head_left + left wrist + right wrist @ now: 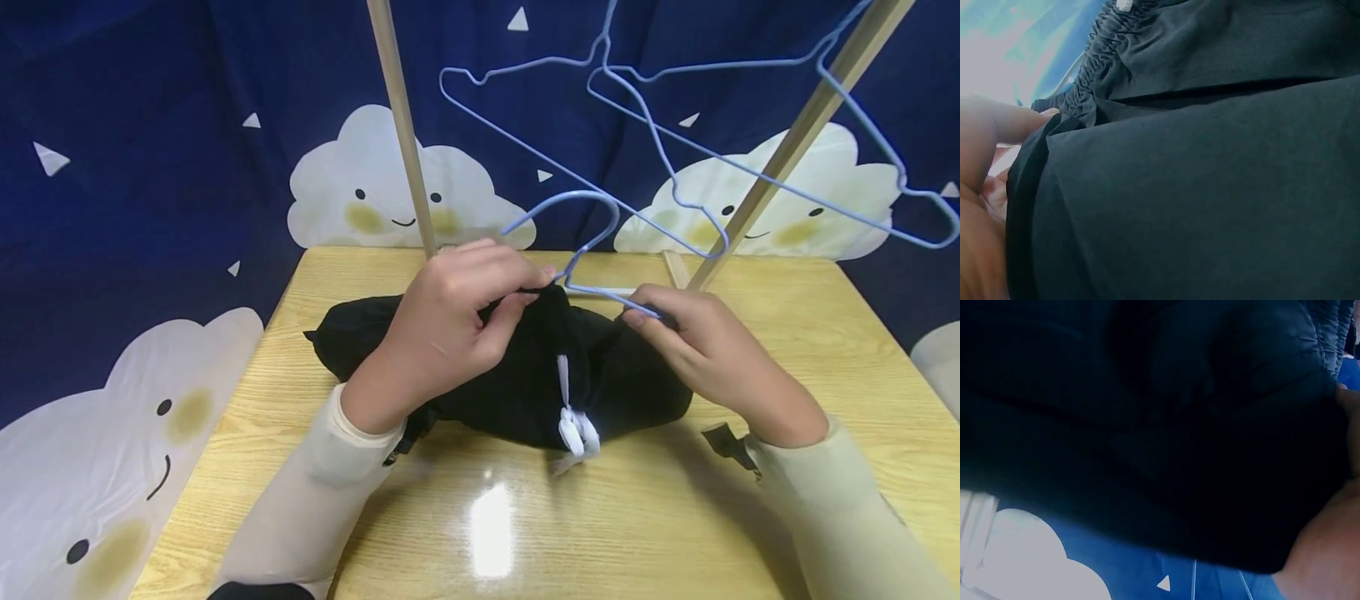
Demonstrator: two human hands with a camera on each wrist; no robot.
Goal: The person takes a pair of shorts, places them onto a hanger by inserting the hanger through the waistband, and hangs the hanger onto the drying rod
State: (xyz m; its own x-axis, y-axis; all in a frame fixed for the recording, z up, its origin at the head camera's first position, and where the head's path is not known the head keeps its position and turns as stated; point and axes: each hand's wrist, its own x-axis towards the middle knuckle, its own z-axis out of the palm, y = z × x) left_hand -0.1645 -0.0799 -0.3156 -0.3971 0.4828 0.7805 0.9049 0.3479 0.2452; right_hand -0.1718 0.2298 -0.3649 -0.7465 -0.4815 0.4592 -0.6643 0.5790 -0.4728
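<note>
Black drawstring trousers or shorts (517, 392) with a gathered elastic waistband (1100, 59) hang bunched over the table, a knotted white drawstring (576, 429) at the front. My left hand (457, 312) pinches the waistband between thumb and fingers, close to the neck of a blue wire hanger (617, 218). On the other side, my right hand (693, 354) grips the garment's waist together with the hanger's right shoulder. The hanger's hook stands up above the cloth, curving to the left. Its left arm is hidden behind my left hand and the cloth.
Two more blue hangers, a nearer-left one (525, 154) and a right one (750, 171), hang above and behind the hands. A wooden rack's left post (405, 125) and right post (802, 142) stand at the back of the wooden table (420, 533). A dark blue cloud-print curtain (172, 167) lies behind.
</note>
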